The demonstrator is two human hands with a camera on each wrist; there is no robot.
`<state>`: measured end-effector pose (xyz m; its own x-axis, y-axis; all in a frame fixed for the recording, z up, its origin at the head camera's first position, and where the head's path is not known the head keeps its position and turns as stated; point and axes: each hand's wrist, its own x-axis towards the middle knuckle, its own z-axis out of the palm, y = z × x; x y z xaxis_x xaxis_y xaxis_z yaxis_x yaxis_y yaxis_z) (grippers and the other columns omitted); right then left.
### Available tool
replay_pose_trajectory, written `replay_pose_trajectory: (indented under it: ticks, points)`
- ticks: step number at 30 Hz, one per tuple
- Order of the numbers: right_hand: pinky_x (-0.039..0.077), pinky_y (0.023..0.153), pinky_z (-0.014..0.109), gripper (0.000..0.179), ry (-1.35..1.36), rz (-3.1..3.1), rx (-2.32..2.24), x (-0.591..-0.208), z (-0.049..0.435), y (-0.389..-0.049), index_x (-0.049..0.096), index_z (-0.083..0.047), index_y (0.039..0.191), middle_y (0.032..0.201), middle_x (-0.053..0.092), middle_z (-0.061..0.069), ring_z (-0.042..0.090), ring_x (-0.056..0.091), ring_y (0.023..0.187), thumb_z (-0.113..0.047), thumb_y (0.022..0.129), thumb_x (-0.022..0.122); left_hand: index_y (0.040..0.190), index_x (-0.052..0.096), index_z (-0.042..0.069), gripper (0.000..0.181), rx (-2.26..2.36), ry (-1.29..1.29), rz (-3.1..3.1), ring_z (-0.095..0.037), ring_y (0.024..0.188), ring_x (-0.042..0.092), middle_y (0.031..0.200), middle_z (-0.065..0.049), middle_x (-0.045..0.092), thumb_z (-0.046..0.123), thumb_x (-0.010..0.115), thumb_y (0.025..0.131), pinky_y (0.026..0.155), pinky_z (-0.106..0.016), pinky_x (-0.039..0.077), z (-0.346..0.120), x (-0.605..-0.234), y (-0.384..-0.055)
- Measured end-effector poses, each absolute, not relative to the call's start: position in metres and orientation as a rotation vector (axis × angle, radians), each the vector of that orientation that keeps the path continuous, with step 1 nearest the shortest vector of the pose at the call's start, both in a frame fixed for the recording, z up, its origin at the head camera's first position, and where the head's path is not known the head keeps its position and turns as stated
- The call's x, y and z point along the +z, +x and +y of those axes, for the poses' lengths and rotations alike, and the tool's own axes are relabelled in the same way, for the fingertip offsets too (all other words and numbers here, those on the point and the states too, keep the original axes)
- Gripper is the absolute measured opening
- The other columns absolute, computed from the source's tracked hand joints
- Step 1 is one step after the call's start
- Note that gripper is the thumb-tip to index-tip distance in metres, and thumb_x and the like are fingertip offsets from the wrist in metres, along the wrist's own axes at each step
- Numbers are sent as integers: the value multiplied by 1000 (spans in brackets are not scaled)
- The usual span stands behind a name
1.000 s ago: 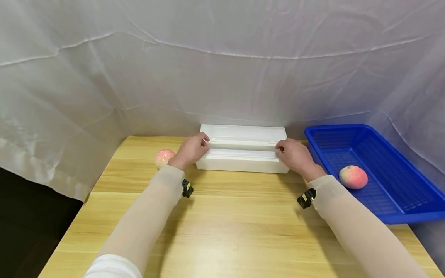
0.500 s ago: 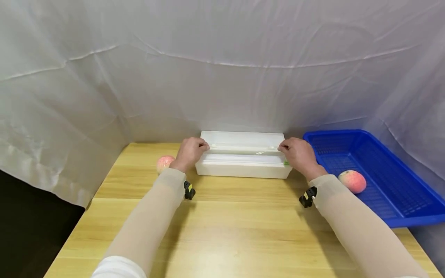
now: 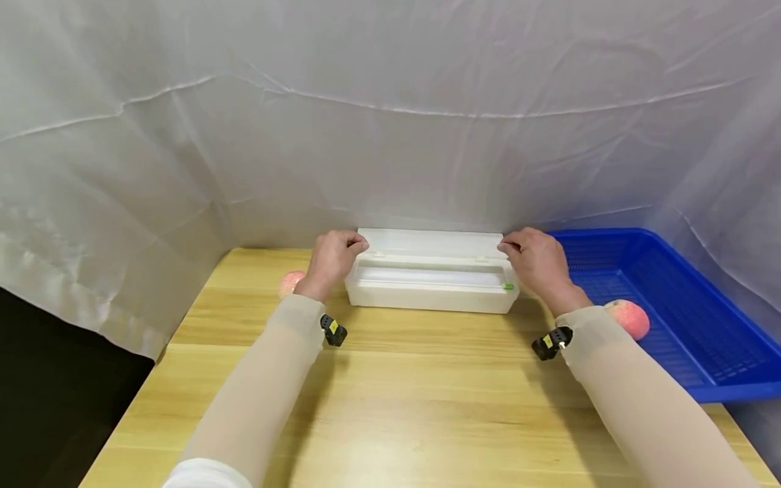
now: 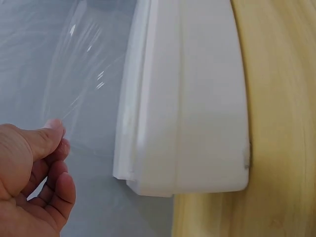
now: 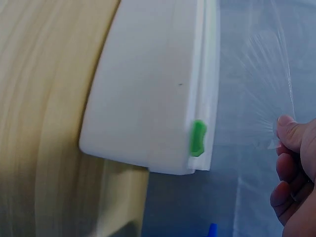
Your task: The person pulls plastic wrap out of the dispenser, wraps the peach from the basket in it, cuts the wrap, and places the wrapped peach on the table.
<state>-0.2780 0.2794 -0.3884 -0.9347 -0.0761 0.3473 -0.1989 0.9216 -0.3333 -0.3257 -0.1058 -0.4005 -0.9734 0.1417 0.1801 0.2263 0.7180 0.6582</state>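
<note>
A long white cling film dispenser stands at the table's back edge with its lid raised. My left hand pinches one corner of clear cling film between thumb and fingers. At the other end, my right hand pinches the opposite corner, where the film gathers in creases. Both wrist views show the sheet stretched from the dispenser's edge to the fingertips. A green slider sits at the dispenser's right end. Inside the box, a white roll lies in the slot.
A peach rests on the wooden table, partly behind my left hand. To the right stands a blue plastic basket holding another peach, partly covered by my right sleeve. A grey curtain hangs behind the table.
Both hands have risen from the dispenser's slot toward the raised lid, pulling the film along. The right hand has also shifted right, and the green slider and the roll slot have come into view.
</note>
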Motion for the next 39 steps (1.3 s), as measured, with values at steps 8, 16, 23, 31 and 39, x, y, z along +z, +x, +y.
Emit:
replay_pose_trajectory:
  ticks: [8, 16, 23, 31, 39]
  points:
    - [53, 83, 58, 20, 226, -2669, 515, -373, 279, -271, 80, -8, 106, 105, 74, 16, 38, 69, 94, -23, 105, 68, 111, 81, 15, 22, -1086, -295, -2767, -22, 100, 69, 114, -4, 79, 30, 65, 107, 88, -42, 57, -106, -386, -318]
    - [50, 75, 55, 18, 249, -2591, 505, -361, 278, -264, 81, -7, 104, 94, 72, 15, 35, 66, 83, -22, 102, 71, 111, 80, 13, 23, -1076, -285, -2717, -22, 94, 67, 108, -5, 78, 30, 66, 106, 83, -41, 57, -104, -373, -312]
    - [51, 76, 55, 16, 213, -2546, 522, -352, 273, -259, 81, -5, 103, 95, 72, 17, 36, 66, 85, -19, 102, 72, 115, 80, 14, 25, -1050, -308, -2702, -23, 93, 70, 107, -6, 79, 32, 64, 107, 81, -41, 58, -106, -361, -305]
    - [51, 73, 53, 20, 212, -2480, 542, -337, 266, -253, 80, -2, 104, 95, 71, 19, 36, 66, 83, -19, 103, 71, 114, 80, 10, 24, -1068, -307, -2641, -25, 100, 72, 112, -8, 78, 28, 66, 106, 85, -41, 60, -109, -345, -300]
    - [48, 71, 50, 18, 235, -2360, 536, -325, 262, -249, 81, -1, 99, 89, 71, 18, 35, 65, 80, -17, 102, 72, 111, 81, 10, 22, -1096, -288, -2584, -22, 98, 73, 110, -8, 79, 26, 69, 104, 82, -37, 61, -111, -329, -294]
